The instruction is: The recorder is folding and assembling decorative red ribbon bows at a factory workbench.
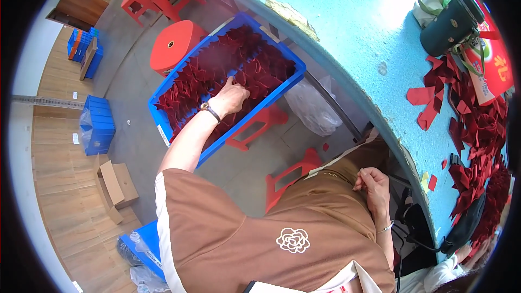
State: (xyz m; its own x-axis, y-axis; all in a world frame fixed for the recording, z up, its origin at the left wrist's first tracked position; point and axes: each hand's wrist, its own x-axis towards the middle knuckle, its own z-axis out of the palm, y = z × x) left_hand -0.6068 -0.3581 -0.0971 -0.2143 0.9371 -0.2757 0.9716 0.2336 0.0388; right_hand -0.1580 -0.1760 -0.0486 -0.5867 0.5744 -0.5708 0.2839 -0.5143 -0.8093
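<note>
My left hand reaches down into a blue plastic crate and touches the dark red fabric pieces in it. Its index finger is stretched out over them, the other fingers partly bent, and I see nothing gripped. The fabric pieces stand packed in rows with pointed corners up. My right hand rests above my lap, its fingers curled together, and no object shows in it. More dark red pieces lie heaped on the light blue tabletop to the right.
A dark green bottle and a red printed bag stand on the tabletop. Red stools surround the crate. A clear plastic bag hangs under the table. An open cardboard box and blue bins line the left wall.
</note>
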